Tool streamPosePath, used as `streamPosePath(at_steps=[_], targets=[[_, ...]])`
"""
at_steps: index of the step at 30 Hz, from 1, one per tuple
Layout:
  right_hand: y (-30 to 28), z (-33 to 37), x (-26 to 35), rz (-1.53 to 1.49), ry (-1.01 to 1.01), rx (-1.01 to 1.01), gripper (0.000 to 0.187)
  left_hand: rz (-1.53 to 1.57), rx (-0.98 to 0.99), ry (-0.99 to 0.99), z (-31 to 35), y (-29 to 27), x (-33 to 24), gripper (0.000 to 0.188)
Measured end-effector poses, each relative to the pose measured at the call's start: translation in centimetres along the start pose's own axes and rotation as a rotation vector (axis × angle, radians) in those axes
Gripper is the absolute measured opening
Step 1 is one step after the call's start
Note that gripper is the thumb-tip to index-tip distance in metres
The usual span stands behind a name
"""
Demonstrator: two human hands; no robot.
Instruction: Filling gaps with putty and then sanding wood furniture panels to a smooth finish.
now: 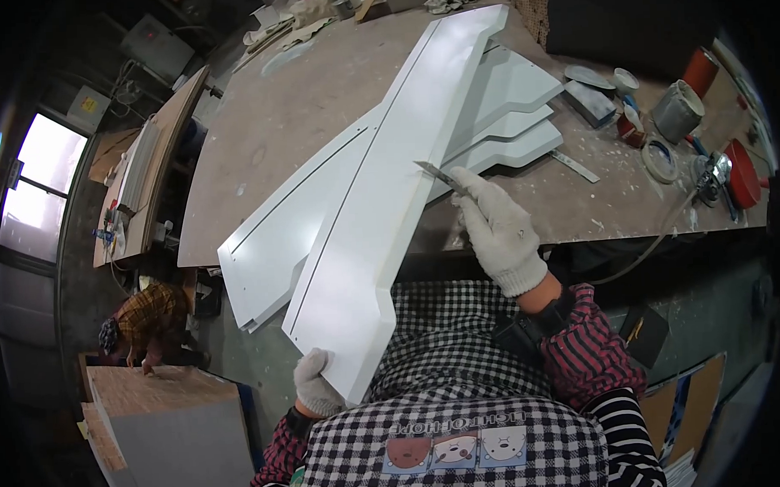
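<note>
A long white panel (387, 158) with angled ends and a thin dark groove lies slantwise in front of me, its near end sticking out past the table's edge. My left hand (318, 385), in a white knitted glove, is closed on that near end. My right hand (499, 227), gloved too, is closed around a utility knife (443, 178). The knife's pointed blade lies at the panel's right edge, about midway along; I cannot tell whether it touches. Under this panel rest several similar white panels (513, 89), fanned out to both sides.
The brown worktable (316, 91) carries a tape roll (659, 161), a grey can (677, 111), a sanding block (590, 103) and a red bowl (742, 174) at the right. Cloths and cans sit at its far edge. At the lower left, another person (152, 320) bends beside stacked boards (163, 393).
</note>
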State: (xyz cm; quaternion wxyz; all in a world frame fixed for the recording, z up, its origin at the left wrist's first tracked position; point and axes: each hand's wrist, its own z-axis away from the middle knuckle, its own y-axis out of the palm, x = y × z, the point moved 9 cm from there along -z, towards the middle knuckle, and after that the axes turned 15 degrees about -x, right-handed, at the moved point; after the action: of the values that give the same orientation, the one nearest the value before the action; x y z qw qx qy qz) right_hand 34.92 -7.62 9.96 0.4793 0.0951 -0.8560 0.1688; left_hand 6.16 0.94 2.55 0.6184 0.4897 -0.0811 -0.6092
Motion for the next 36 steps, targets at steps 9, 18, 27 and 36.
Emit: streamPosePath(at_steps=[9,18,27,36], targets=[[0.6,1.9,5.0,0.16,-0.334,0.127,0.04,0.069,0.119,-0.06,0.0,0.8,0.7,0.075],[-3.3,2.4,2.1,0.031,-0.113,0.127,0.023,-0.089,-0.094,0.076,0.0,-1.6,-0.2,0.076],[-16.2,-2.5,-6.7,0.533,0.028,-0.286,0.029,-0.258,-0.262,0.225,0.0,-1.4,-1.1,0.078],[-9.0,-1.7,-2.1,0.632,-0.365,-0.191,0.046,-0.278,-0.269,0.175,0.3,-0.4,-0.5,0.079]])
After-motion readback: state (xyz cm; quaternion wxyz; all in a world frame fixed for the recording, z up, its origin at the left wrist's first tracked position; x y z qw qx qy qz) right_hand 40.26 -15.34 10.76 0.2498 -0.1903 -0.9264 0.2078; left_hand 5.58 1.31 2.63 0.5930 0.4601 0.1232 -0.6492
